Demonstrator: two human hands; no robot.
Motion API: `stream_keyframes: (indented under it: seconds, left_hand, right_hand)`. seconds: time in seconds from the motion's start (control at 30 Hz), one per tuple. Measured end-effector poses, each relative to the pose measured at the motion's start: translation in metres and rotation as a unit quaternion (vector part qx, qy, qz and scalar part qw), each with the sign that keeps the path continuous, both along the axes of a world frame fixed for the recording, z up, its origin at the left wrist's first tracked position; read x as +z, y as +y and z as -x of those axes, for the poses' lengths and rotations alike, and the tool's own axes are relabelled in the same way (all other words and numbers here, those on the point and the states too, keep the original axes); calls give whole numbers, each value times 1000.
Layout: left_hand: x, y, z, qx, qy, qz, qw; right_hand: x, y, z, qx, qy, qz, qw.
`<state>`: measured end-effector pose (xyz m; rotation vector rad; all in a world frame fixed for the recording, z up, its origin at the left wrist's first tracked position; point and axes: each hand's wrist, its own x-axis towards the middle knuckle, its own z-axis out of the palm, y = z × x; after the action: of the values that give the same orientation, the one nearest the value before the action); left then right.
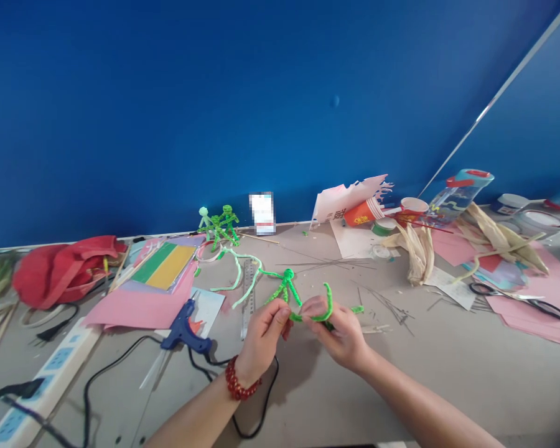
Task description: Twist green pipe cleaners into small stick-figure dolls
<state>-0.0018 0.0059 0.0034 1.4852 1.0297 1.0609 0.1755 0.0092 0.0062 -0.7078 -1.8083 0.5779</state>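
Note:
A bright green pipe-cleaner figure [288, 274] with a round coiled head and thin limbs stands out just above my fingers. My left hand [268, 323], with a red bead bracelet at the wrist, pinches the green pipe cleaner [329, 298] low on the figure's side. Thumb and fingers of my right hand [340, 330] close on the same fuzzy stem, and one end curls upward in front of them. Fingers hide where the stem meets the figure. Pale green pipe cleaners [239, 274] lie loose behind my left hand.
Small green pipe-cleaner figures [221, 224] stand by the blue wall. A blue glue gun [185, 330], its black cord and a white power strip [51, 379] lie at left. Beyond my left hand is a ruler [247, 292]. Thin wires [389, 305], scissors [518, 295] and pink paper are at right.

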Motion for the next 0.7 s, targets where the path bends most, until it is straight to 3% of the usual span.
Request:
stream_keyframes:
  seconds: [0.13,0.23,0.5,0.7]
  left_hand:
    - [-3,0,-1,-9,-38,41,998]
    - [-7,0,-1,-7,-79,52,995]
    - [-8,2,-2,-20,-182,50,982]
    - [-2,2,1,-12,-227,63,972]
  right_hand:
    - [1,1,-1,13,-12,-45,999]
    - [3,2,-1,16,-2,-36,999]
    - [1,2,-1,-3,37,63,997]
    - [-4,-2,-1,39,92,165,981]
